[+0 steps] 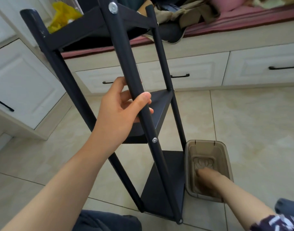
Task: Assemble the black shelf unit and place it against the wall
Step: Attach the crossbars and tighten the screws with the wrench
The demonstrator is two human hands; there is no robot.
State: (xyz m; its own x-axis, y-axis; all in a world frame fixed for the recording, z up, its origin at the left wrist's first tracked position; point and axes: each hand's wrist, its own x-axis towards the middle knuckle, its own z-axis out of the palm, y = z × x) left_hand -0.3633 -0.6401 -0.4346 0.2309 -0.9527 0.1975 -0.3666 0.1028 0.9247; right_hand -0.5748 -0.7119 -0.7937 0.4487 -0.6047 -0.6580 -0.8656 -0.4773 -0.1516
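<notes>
- The black shelf unit (161, 104) has three triangular shelves on three poles and its feet are down on the tiled floor (251, 130), close in front of the person.
- The left hand (119, 110) is clamped on the front pole (126, 52), thumb across the near side and fingers curled behind.
- Just below that hand sits the middle shelf, with a silver screw (154, 140) in the pole. The top shelf is well above the hand.
- The right hand (208, 180) is down inside a translucent brown container (229, 157), which sits on the floor just beside the bottom shelf. The hand is blurred through the plastic, so I cannot tell whether its fingers are apart or together.
- Beyond the left hand runs a row of white drawers (193, 69) with black handles, topped by a red cushion (243, 19) with clothes on it.
- A yellow bag (62, 15) shows up above the left hand, behind the top shelf.
</notes>
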